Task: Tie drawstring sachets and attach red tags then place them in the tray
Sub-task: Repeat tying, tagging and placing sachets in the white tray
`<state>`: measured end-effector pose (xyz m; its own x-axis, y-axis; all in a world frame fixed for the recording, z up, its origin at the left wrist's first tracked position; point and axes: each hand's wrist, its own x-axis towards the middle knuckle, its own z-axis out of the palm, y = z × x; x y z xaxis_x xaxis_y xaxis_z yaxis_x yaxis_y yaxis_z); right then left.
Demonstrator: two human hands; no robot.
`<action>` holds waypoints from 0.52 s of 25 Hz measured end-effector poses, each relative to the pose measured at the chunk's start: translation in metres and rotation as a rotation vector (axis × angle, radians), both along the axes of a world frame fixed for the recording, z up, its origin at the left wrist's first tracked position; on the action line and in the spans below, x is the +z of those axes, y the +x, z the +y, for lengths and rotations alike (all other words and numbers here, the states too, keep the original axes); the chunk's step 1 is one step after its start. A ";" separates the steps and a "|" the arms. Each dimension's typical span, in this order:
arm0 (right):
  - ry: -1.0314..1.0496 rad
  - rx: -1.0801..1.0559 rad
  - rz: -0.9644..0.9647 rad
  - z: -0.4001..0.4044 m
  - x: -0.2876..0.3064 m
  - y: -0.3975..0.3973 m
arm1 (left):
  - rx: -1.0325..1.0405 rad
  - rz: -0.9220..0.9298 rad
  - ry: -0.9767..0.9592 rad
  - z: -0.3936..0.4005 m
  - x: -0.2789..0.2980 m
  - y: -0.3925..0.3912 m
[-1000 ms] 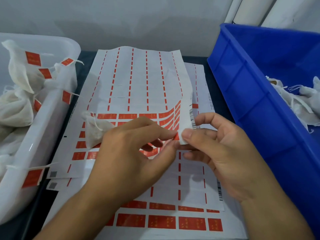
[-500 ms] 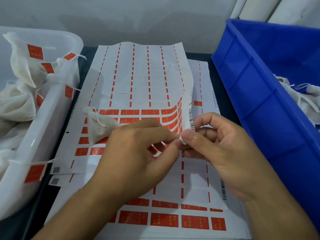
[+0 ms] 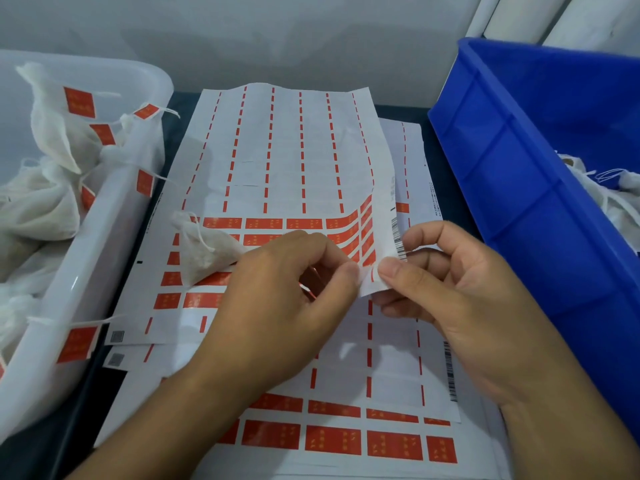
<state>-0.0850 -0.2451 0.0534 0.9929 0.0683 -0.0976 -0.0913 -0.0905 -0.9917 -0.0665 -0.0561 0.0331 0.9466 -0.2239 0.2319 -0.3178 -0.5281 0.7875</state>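
At the centre of the frame we see both hands meeting over a stack of sticker sheets. The right hand pinches the lower right corner of the top sticker sheet between thumb and forefinger, and that corner is lifted and curled up off the stack. The left hand has its fingers curled with thumb and forefinger brought together right at the same corner; we cannot tell whether they hold the paper itself or a red tag on it, as the fingertips cover the spot. A sachet pokes out from under the left hand toward the left, lying on the rows of red tags; how the hand holds it is hidden.

The top sheet is mostly peeled, with only dashed red strips in its upper part and a few rows of full tags across the middle. More sheets lie beneath it, showing rows of tags at the bottom of the frame.

On the left edge stands a white tray holding tied sachets with red tags. On the right stands a blue bin with untagged sachets inside.
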 end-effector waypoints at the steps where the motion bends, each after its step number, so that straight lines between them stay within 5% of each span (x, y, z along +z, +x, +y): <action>1: -0.001 -0.013 -0.008 -0.002 0.000 -0.001 | 0.019 0.014 -0.018 0.000 -0.001 0.000; 6: -0.200 -0.092 0.043 -0.022 0.005 -0.002 | 0.158 0.038 -0.167 0.006 0.001 0.004; 10: -0.776 -0.205 0.053 -0.033 0.005 -0.001 | 0.215 -0.067 -0.100 0.013 0.008 0.009; 13: -0.698 -0.112 -0.119 -0.013 0.019 0.002 | 0.143 -0.147 0.073 0.015 0.011 0.007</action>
